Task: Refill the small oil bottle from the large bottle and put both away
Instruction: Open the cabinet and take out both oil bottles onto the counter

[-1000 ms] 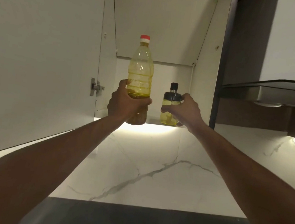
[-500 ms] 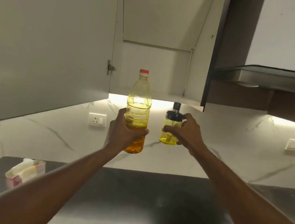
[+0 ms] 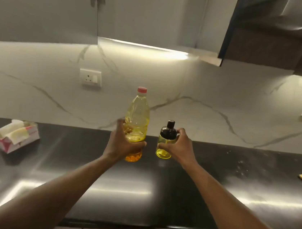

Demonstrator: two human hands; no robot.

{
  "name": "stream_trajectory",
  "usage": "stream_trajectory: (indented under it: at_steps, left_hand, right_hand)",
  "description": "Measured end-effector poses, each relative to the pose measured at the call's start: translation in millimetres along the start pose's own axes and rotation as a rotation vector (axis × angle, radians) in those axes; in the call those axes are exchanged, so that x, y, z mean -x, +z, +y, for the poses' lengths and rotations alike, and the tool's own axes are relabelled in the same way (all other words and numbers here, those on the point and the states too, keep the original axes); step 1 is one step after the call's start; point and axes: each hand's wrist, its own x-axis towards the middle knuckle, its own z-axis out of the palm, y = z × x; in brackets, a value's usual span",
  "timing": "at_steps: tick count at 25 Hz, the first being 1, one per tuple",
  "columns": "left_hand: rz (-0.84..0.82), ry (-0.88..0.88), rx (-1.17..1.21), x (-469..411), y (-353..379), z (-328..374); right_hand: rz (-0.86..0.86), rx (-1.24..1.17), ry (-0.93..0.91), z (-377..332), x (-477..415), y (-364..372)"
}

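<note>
My left hand [image 3: 122,145] has its fingers [image 3: 139,144] curled around the lower body of the large bottle [image 3: 136,124], thumb on the far-left side, so the weight of the oil sits in my palm and the red cap [image 3: 142,89] stays upright. My right hand [image 3: 177,148] has its fingers [image 3: 162,146] pinching the small oil bottle [image 3: 164,144] from the right, just under its black lid [image 3: 169,130], which I judge leaves the top free for opening. Both bottles stand vertical, side by side, near each other but not touching, the small one to the right. Whether their bases already touch the dark counter [image 3: 156,194] I cannot tell; they look at or just above it. I hold them low over the bare middle of the counter, I reckon, because pouring needs a steady surface. Both caps are on, so the refill has not begun. Far left sits a tissue box [image 3: 16,136]; the wall socket [image 3: 90,77] is beyond.
</note>
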Motion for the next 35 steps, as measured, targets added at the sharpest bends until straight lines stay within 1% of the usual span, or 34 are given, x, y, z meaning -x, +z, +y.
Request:
stream_trajectory:
  at_steps: [5, 10, 13, 21, 28, 30, 32, 35]
  left_hand:
    - [-0.002, -0.096, 0.006, -7.1, 43.8, -74.1]
    - [-0.069, -0.176, -0.018, -3.2, 75.3, -139.1]
    - [-0.108, -0.179, -0.017, -3.1, 83.0, -166.0]
    - [-0.066, -0.206, -0.056, -2.0, 78.1, -191.3]
    - [-0.117, -0.206, -0.082, 2.4, 73.5, -187.9]
    - [-0.142, -0.191, -0.087, 7.8, 70.6, -181.9]
    - [-0.148, -0.177, -0.14, 11.8, 62.4, -173.4]
    - [-0.127, -0.094, -0.288, 10.9, 39.0, -146.0]
  right_hand:
    - [-0.171, 0.07, 0.058, 68.4, -33.8, 44.8]
    - [-0.31, 0.109, 0.118, 126.8, -57.2, 84.9]
    - [-0.37, 0.096, 0.164, 150.8, -64.7, 104.1]
    - [-0.378, 0.08, 0.192, 175.9, -65.7, 122.8]
    - [-0.369, 0.068, 0.219, 180.6, -56.7, 125.2]
    - [-0.373, 0.066, 0.183, 174.7, -50.9, 120.0]
    - [-0.364, 0.159, 0.105, 162.8, -42.6, 110.8]
    - [-0.261, 0.358, -0.132, 137.3, -28.5, 90.0]
